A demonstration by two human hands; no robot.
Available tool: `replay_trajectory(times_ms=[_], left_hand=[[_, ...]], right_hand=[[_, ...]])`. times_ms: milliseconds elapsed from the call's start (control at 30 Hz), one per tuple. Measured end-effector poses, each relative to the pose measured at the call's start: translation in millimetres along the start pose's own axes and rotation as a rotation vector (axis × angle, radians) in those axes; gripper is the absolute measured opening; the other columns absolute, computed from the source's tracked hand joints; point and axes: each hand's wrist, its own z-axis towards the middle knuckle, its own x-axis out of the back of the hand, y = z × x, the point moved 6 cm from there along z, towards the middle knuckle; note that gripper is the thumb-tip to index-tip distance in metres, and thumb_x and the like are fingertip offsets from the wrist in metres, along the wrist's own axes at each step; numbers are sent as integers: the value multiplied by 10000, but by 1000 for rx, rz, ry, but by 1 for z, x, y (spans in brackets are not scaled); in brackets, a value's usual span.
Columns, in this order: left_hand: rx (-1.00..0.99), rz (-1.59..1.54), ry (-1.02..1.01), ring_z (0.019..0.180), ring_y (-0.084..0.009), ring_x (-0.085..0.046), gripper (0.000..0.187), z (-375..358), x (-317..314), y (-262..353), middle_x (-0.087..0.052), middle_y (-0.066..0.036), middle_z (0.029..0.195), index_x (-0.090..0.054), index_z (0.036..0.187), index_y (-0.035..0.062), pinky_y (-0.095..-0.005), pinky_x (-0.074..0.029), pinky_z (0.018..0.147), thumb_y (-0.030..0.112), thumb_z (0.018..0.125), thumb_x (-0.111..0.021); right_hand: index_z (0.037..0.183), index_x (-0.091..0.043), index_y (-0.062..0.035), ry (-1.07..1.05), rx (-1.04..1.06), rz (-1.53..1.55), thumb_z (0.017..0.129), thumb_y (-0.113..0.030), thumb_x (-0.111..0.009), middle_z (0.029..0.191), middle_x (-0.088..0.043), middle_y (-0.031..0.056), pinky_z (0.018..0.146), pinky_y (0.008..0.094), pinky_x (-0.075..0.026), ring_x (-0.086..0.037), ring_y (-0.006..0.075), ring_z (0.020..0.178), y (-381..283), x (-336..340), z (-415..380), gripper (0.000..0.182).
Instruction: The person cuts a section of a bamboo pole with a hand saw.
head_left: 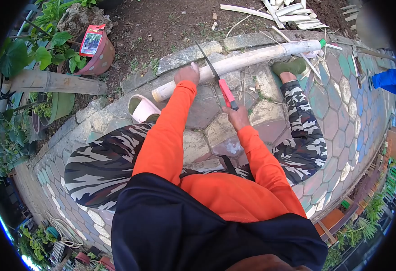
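Observation:
A pale bamboo pole [261, 55] lies slantwise across the paving in front of me. My left hand [188, 75] grips it from above, towards its near left end. The red-and-black handle of a hand saw [226, 94] is in my right hand [238, 116], fingers wrapped around its lower end. The saw's dark blade crosses the pole just right of my left hand, its tip pointing away over the stone edging. Whether the teeth have cut into the bamboo is too small to tell. My foot in a green sock [289, 67] is beside the pole's right part.
Split bamboo strips [293, 16] are heaped on the soil at the back right. A pink slipper [143, 108] sits near the pole's left end. Potted plants [99, 54] and a horizontal bamboo rail [49, 82] are on the left. Blue cloth [388, 81] shows at the right.

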Motion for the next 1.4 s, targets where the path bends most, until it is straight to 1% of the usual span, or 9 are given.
replay_trajectory(times_ms=[167,267,600,767,867,967,1133,1200,1400], left_hand=[[101,-55,-28,827,-391,-634,584,-9,-17,-17,-654,-227,844,-705,832,34,-463,-483,777,416,923,-272],[117,-105,-19,823,-401,-631,590,-11,-18,-18,-647,-243,835,-701,822,22,-472,-479,779,422,914,-278],[111,-96,-4,753,-393,-643,581,-14,-17,-20,-643,-250,761,-696,729,4,-456,-501,726,403,910,-316],[131,-135,-46,789,-414,-630,575,-8,-16,-19,-639,-257,801,-696,781,4,-481,-481,758,417,901,-315],[146,-125,-39,790,-418,-628,570,-12,-22,-25,-637,-263,803,-695,782,0,-482,-480,757,418,896,-324],[160,-130,-30,796,-420,-626,566,-6,-21,-22,-634,-267,810,-694,785,-2,-483,-478,761,419,893,-331],[137,-99,-56,801,-420,-624,570,-12,-22,-23,-633,-269,813,-693,785,-4,-487,-476,763,418,897,-326],[96,-84,-28,779,-410,-636,571,-4,-25,-23,-639,-262,794,-695,755,-2,-471,-495,752,397,903,-314],[158,-94,-44,770,-421,-627,565,-5,-27,-25,-632,-268,787,-696,784,6,-492,-481,751,413,899,-322]], right_hand=[[834,-624,19,112,142,-449,763,-306,-648,710,-611,232,663,433,-456,-609,386,704,-53,3,-31,334],[859,-623,14,115,114,-547,769,-308,-628,759,-614,258,688,458,-461,-599,429,776,-46,-3,-27,335],[806,-612,16,35,89,-475,751,-284,-620,746,-607,257,681,458,-459,-595,431,759,-51,4,-15,305],[778,-603,17,114,132,-537,748,-264,-611,721,-598,264,677,463,-455,-594,431,746,-46,-5,-5,282],[770,-597,18,35,122,-516,753,-261,-609,715,-595,268,679,470,-457,-592,437,744,-68,4,-24,280],[785,-593,21,73,166,-576,758,-258,-603,727,-596,272,686,475,-461,-588,446,749,-34,21,-38,280],[835,-607,11,39,164,-652,773,-277,-586,760,-599,291,714,486,-472,-599,439,781,-79,-24,16,296],[772,-597,15,116,254,-678,773,-282,-610,700,-585,269,641,470,-452,-587,444,725,-90,-33,34,298],[802,-587,-2,123,233,-640,769,-291,-624,690,-582,258,634,477,-451,-584,441,704,-54,-1,5,294]])
